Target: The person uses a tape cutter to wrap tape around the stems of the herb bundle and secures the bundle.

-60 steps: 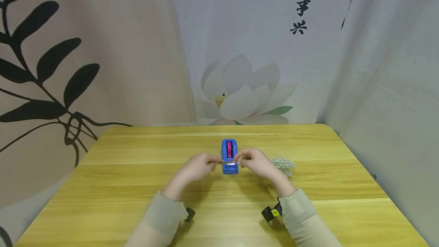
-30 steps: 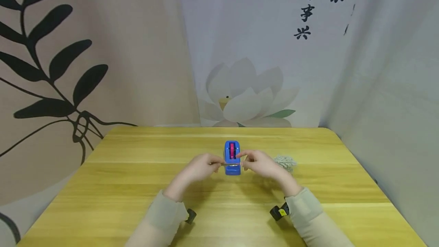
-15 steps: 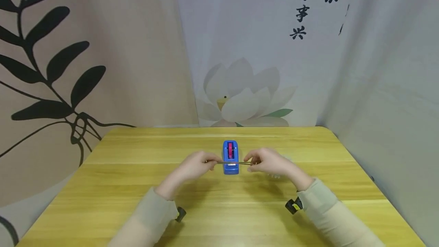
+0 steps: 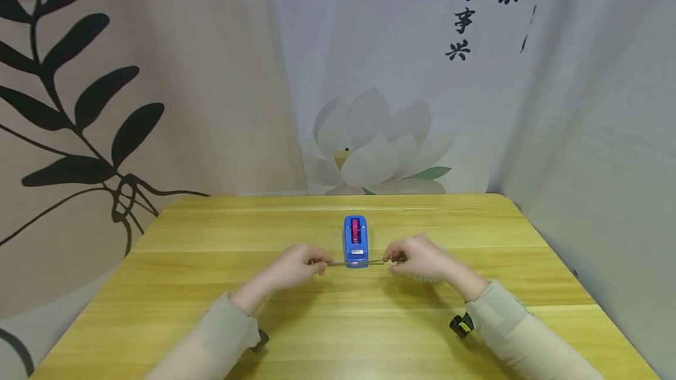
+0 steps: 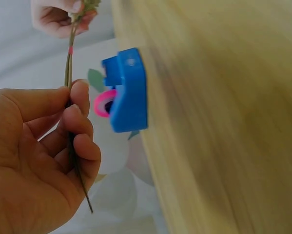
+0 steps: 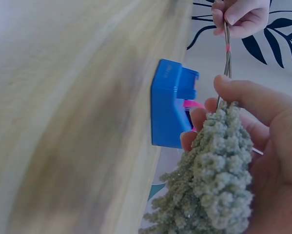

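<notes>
A bunch of dried flowers with pale green, bumpy heads and thin brown stems is held level between both hands. My left hand pinches the lower stems, whose ends trail past the curled fingers. My right hand grips the stems just below the heads, which it mostly hides in the head view. Around the stems between the hands sits a narrow pink band. Below and beyond them stands a blue tape dispenser with a pink tape roll; the stems cross its near end in the head view.
The wooden table reaches to a printed fabric curtain at the back and right. A small black device is strapped at the right sleeve, another at the left.
The right hand has left the dispenser's edge and moved right along the stems to below the flower heads. Both hands and the bunch have shifted nearer, and more bare stem shows between them.
</notes>
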The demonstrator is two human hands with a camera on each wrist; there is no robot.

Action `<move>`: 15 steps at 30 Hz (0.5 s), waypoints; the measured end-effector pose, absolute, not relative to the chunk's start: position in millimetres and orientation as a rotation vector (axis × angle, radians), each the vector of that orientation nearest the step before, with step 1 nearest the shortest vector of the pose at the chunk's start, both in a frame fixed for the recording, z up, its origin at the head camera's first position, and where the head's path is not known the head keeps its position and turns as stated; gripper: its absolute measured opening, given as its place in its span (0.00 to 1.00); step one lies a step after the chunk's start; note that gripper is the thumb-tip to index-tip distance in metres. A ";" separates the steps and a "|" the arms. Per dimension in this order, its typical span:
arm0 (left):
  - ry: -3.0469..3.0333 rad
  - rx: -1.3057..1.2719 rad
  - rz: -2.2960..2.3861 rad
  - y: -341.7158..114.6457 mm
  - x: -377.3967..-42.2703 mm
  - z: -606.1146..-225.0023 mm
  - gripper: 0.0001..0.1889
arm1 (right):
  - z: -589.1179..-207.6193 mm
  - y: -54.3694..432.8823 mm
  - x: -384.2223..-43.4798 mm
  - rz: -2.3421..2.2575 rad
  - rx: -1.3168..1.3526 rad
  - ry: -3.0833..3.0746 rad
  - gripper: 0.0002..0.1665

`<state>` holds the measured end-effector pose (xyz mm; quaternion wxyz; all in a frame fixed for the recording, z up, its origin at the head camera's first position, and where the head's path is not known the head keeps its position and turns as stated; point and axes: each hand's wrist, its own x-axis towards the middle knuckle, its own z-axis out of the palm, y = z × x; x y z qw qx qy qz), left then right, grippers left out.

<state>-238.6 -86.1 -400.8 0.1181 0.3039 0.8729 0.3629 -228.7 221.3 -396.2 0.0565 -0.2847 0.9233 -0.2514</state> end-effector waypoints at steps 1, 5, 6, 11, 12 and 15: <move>2.561 0.890 1.046 -87.3 -238.4 -403.3 0.11 | -398.2 221.5 -228.5 -0.759 -0.859 2.799 0.10; 2.593 0.912 1.005 -92.6 -238.1 -410.8 0.10 | -405.9 223.0 -228.1 -0.765 -0.805 2.787 0.11; 2.606 0.929 0.990 -93.7 -238.7 -412.5 0.10 | -407.3 223.6 -228.0 -0.762 -0.801 2.786 0.11; 2.655 0.957 0.919 -98.2 -240.4 -420.0 0.09 | -412.8 223.9 -227.2 -0.738 -0.803 2.766 0.11; 2.660 0.956 0.906 -98.7 -240.5 -421.2 0.10 | -414.0 223.6 -226.9 -0.726 -0.813 2.766 0.11; 2.676 0.949 0.861 -100.5 -240.2 -424.8 0.10 | -418.1 222.2 -226.7 -0.711 -0.840 2.763 0.11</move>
